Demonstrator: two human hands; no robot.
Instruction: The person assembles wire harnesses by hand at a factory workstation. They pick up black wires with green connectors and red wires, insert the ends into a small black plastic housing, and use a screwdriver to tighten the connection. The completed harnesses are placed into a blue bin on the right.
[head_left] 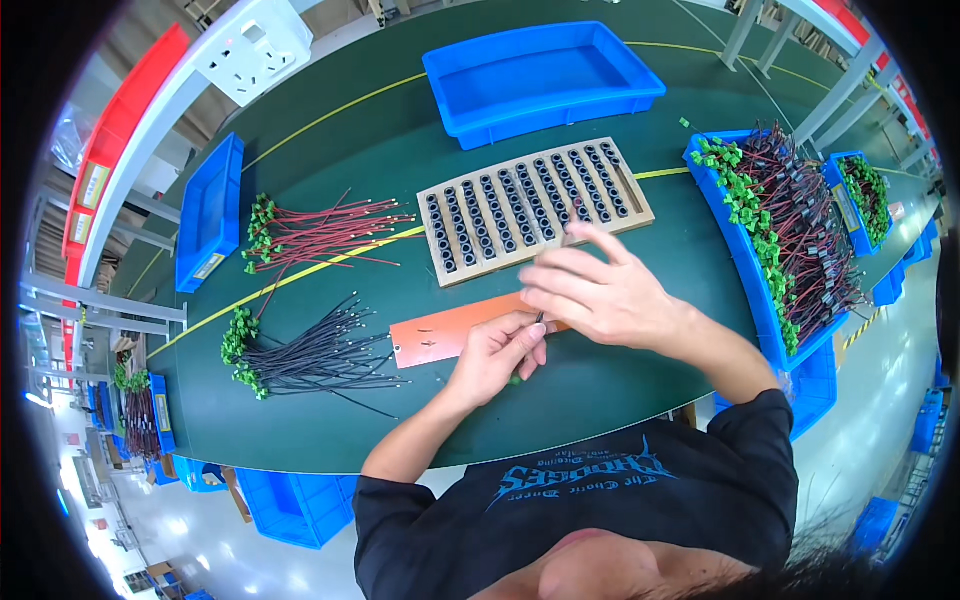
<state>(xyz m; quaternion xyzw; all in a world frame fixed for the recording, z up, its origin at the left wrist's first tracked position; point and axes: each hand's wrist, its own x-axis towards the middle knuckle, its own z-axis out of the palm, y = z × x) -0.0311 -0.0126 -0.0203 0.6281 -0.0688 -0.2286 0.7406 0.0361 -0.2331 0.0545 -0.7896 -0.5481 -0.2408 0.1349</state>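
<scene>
Left grip [495, 352]: thumb and fingers pinched on a slim dark piece [541, 318]; rest of the fingers curled under.
Dark piece: sits at the left grip's fingertips, short end poking up between thumb and index finger, right hand just beside it. Too small to say exactly what it is; looks like a wire end.
Right grip [612, 292]: palm over the right end of the plate, fingers partly spread, upper ones blurred and raised by the tray's near edge. Cannot tell whether it pinches anything.
Green bit [515, 380]: just below the left grip, mostly hidden by it; can't tell if it joins the dark piece.
Orange plate [430, 342]: flat on the tabletop [610, 405], under and left of the hands, right part covered by them; small black marks on its face.
Wooden tray [639, 203]: beyond the hands, slightly tilted in view, columns of black rings [507, 205] standing in it.
Black wires [320, 345]: fanned pile left of the plate, green connectors [240, 345] at the left end.
Red wires [325, 228]: second pile, beyond the black one and left of the tray, green ends also leftward.
Right bin [740, 268]: blue, heaped with dark and red wires [805, 225] with green connectors, well apart from the left grip.
Far bin [560, 122]: shallow, blue, behind the tray.
Left bin [212, 215]: blue, at the tabletop's left edge.
</scene>
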